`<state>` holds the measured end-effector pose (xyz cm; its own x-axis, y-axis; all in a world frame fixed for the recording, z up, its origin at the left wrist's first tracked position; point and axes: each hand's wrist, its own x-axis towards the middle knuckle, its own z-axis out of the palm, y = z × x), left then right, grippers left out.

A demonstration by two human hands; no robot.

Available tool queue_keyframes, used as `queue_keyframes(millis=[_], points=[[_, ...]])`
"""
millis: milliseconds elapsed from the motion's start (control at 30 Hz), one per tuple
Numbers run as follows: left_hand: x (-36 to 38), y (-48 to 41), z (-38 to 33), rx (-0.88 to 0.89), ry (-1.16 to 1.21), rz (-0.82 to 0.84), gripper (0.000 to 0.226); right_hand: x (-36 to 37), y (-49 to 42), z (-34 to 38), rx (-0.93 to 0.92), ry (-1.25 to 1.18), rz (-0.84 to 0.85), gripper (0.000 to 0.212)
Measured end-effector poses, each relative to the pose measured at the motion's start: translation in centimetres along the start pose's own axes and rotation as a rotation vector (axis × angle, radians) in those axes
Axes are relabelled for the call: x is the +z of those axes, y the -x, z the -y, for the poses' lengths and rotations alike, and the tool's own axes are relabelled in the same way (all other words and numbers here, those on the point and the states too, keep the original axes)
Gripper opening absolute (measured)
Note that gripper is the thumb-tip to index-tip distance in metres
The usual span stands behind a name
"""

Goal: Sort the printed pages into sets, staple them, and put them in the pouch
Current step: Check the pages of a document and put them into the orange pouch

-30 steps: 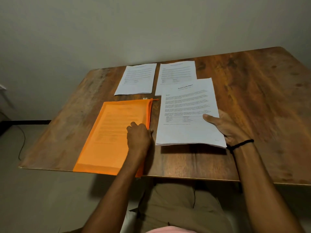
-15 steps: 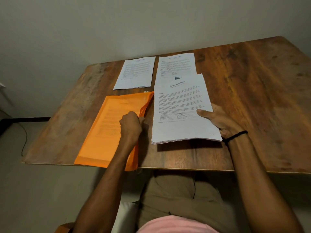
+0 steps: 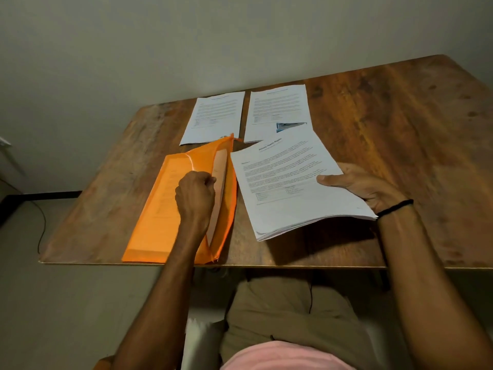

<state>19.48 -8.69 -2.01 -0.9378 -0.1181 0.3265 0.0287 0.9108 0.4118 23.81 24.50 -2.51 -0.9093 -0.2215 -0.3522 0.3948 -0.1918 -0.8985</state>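
Left hand pinched the orange pouch flap up. Right hand gripped the paper set at the pouch's 3 o'clock

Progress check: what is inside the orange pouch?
Printed pages lie inside the translucent orange pouch, text showing through, edge visible where the left hand lifts the flap. Their count and any staple are hidden.

The pouch lies at the table's near edge, with pages inside it. The left hand grips the pouch's upper layer near its right edge. One page set lies directly behind the pouch, and a second set lies behind it and to the right. Right of the pouch, the right hand holds a stack of pages.
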Motion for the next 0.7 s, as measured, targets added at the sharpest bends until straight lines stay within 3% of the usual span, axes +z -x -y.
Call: queue_keyframes(millis=[300, 567, 700], points=[[-2.0, -0.6, 0.6, 0.207, -0.191, -0.069, 0.033, 3.7, -1.0, -1.1, -0.045, 0.012, 0.025, 0.034], [-3.9, -1.0, 1.0, 0.404, -0.138, -0.014, 0.017, 8.6, -3.3, -3.9, -0.073, 0.012, -0.259, 0.034], [-3.9, -1.6, 1.2, 0.387, -0.081, 0.071, 0.021, 9.7, -3.7, -4.7, -0.202, 0.206, -0.352, 0.032]])
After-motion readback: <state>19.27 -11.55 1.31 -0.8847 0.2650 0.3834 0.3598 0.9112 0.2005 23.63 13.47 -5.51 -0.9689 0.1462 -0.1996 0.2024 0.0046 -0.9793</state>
